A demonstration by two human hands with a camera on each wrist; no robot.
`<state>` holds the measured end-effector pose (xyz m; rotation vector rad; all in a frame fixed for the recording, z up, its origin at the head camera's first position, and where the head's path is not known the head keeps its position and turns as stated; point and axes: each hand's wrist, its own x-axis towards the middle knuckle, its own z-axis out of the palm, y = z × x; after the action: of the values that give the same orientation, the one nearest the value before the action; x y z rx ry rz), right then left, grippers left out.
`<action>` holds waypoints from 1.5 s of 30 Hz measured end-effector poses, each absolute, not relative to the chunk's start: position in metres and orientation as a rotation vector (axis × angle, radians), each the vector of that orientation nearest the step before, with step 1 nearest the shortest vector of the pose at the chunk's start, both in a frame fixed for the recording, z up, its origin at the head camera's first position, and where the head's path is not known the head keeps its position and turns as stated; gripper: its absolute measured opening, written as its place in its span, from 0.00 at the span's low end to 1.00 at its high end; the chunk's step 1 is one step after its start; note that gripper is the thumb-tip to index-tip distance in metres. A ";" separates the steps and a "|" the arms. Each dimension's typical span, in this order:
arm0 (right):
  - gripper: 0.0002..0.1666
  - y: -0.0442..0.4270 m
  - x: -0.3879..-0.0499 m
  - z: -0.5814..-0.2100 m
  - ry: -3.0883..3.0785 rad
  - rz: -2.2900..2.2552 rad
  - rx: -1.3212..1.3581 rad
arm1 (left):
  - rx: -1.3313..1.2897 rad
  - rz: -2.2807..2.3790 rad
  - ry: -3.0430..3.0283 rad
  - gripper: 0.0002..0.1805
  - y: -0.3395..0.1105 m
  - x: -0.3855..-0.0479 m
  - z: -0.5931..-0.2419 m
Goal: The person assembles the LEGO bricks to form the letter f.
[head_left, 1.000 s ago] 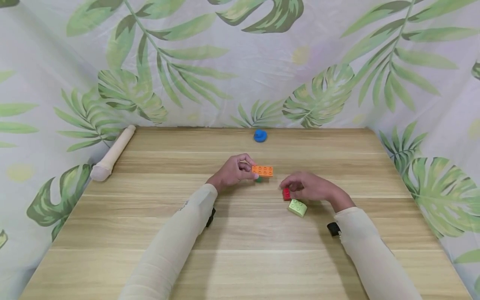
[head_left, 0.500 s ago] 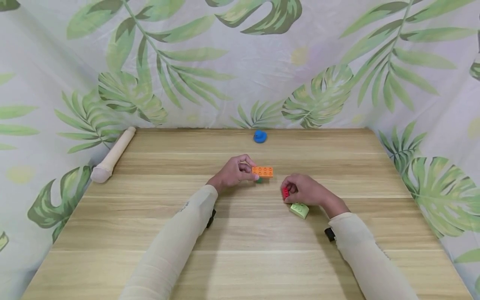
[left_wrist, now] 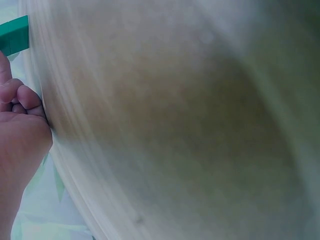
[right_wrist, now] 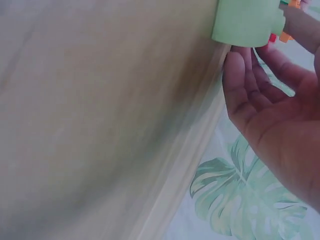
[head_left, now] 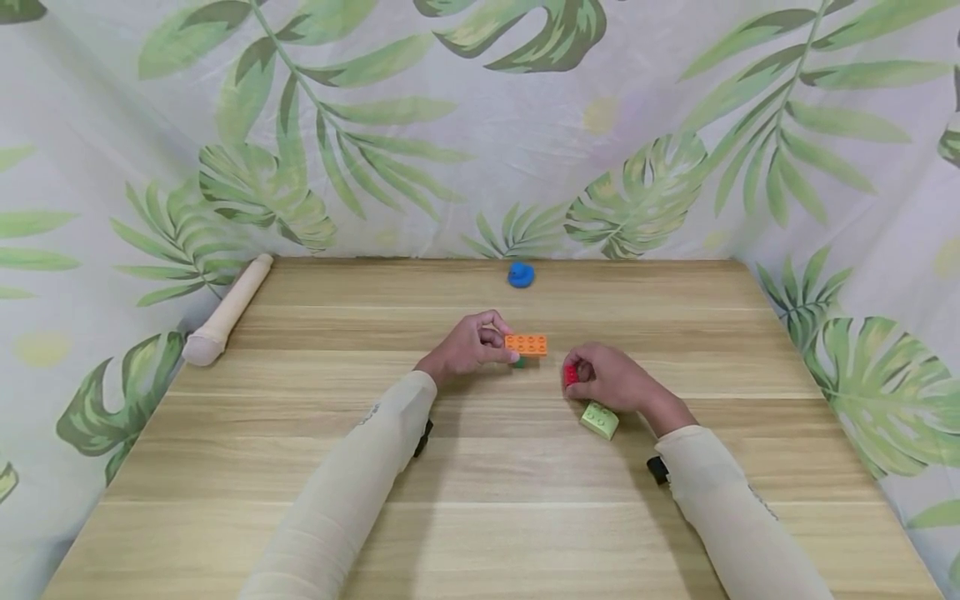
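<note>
The left hand (head_left: 471,342) pinches the orange brick (head_left: 527,344), with a green piece (head_left: 520,362) beneath; the right hand (head_left: 617,380) holds the red brick (head_left: 571,375) in curled fingers (right_wrist: 236,85), near the pale-green block (head_left: 598,422) on the counter (head_left: 510,533).

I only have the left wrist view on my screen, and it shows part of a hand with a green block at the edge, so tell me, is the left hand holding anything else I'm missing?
Observer: Yes. From the head view, the left hand pinches an orange brick, with the green block showing beneath it.
Operator: Got it, I don't see any orange here. And the right hand, does it have something too?
Observer: It does. The head view shows it pinching a small red brick.
</note>
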<state>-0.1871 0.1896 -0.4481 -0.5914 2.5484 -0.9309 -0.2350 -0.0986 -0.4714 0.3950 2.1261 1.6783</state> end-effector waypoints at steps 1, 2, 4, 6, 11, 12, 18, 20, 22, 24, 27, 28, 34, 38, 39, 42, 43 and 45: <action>0.10 0.189 -0.187 -0.447 2.566 -0.941 -0.576 | 0.394 1.679 2.124 0.17 -0.099 -0.235 -0.471; 0.10 0.188 -0.187 -0.447 2.584 -0.956 -0.560 | 0.394 1.679 2.122 0.18 -0.099 -0.235 -0.471; 0.10 0.186 -0.188 -0.445 2.623 -0.999 -0.528 | 0.393 1.680 2.116 0.18 -0.098 -0.235 -0.471; 0.12 0.183 -0.189 -0.442 2.667 -1.050 -0.519 | 0.393 1.684 2.112 0.18 -0.098 -0.234 -0.471; 0.21 0.169 -0.196 -0.436 2.780 -1.169 -0.519 | 0.397 1.682 2.118 0.18 -0.098 -0.234 -0.471; 0.22 0.166 -0.197 -0.434 2.794 -1.184 -0.528 | 0.397 1.678 2.121 0.18 -0.098 -0.234 -0.470; 0.21 0.146 -0.202 -0.430 2.808 -1.191 -0.583 | 0.408 1.666 2.132 0.17 -0.097 -0.234 -0.471; 0.22 0.140 -0.203 -0.431 2.809 -1.175 -0.620 | 0.416 1.672 2.132 0.17 -0.097 -0.234 -0.471; 0.23 0.136 -0.204 -0.431 2.821 -1.153 -0.664 | 0.420 1.679 2.128 0.17 -0.097 -0.234 -0.471; 0.23 0.132 -0.205 -0.433 2.830 -1.141 -0.701 | 0.414 1.682 2.126 0.17 -0.098 -0.234 -0.471; 0.23 0.129 -0.204 -0.435 2.858 -1.114 -0.721 | 0.402 1.678 2.121 0.17 -0.098 -0.234 -0.471; 0.22 0.129 -0.204 -0.435 2.862 -1.113 -0.714 | 0.400 1.676 2.121 0.17 -0.098 -0.234 -0.472; 0.24 0.125 -0.204 -0.435 2.870 -1.154 -0.668 | 0.394 1.686 2.112 0.16 -0.099 -0.234 -0.473; 0.24 0.122 -0.204 -0.438 2.874 -1.156 -0.692 | 0.393 1.692 2.106 0.17 -0.098 -0.235 -0.473; 0.24 0.121 -0.205 -0.439 2.871 -1.164 -0.694 | 0.397 1.692 2.105 0.17 -0.098 -0.235 -0.473; 0.24 0.119 -0.205 -0.439 2.867 -1.186 -0.702 | 0.405 1.697 2.100 0.18 -0.098 -0.235 -0.473; 0.24 0.119 -0.206 -0.439 2.863 -1.195 -0.705 | 0.406 1.697 2.099 0.18 -0.098 -0.235 -0.473; 0.23 0.119 -0.207 -0.439 2.857 -1.210 -0.704 | 0.410 1.695 2.104 0.17 -0.098 -0.235 -0.472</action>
<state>-0.2068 0.1191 -0.4392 -0.7042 2.8567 -1.2102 -0.2354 -0.0978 -0.4721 0.4096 2.1043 1.6952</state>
